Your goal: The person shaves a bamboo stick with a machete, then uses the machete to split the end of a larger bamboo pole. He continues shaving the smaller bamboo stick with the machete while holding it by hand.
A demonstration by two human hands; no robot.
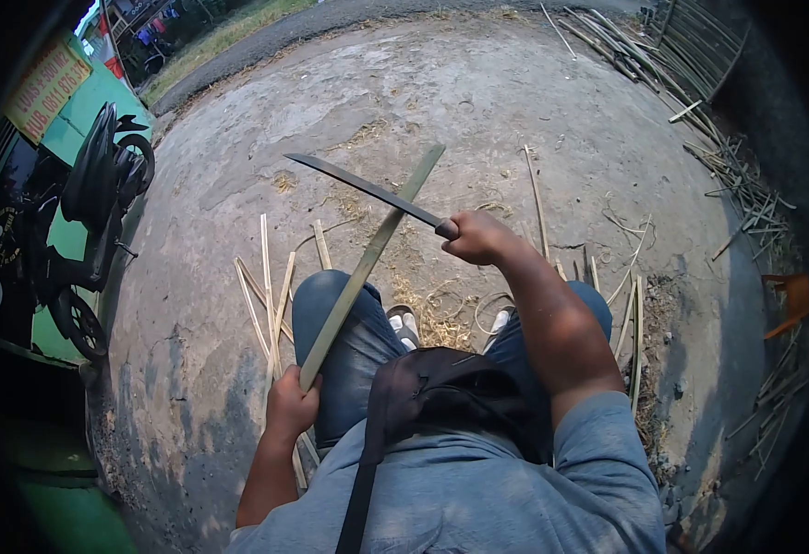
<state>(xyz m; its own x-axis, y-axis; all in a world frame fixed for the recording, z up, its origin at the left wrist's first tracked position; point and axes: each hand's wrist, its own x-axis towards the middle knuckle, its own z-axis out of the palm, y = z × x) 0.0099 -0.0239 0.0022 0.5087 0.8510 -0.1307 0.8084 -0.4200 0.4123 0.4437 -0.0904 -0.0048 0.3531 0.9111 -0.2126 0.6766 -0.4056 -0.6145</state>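
A long flat greenish strip, which looks like split bamboo [358,277], slants up and away from my left hand [293,403], whose fingers are closed round its near end. The strip passes over my left knee. My right hand [475,238] is wrapped round the handle of a long dark blade [358,182]. The blade points to the upper left and crosses the strip near its far end; whether the two touch, I cannot tell.
Thin strips [275,309] lie left of my legs, others [635,342] to the right. Shavings [446,328] lie between my feet. A motorcycle [95,203] stands at left. Poles [626,60] and scrap sticks [746,180] line the right side, near an orange object [790,303].
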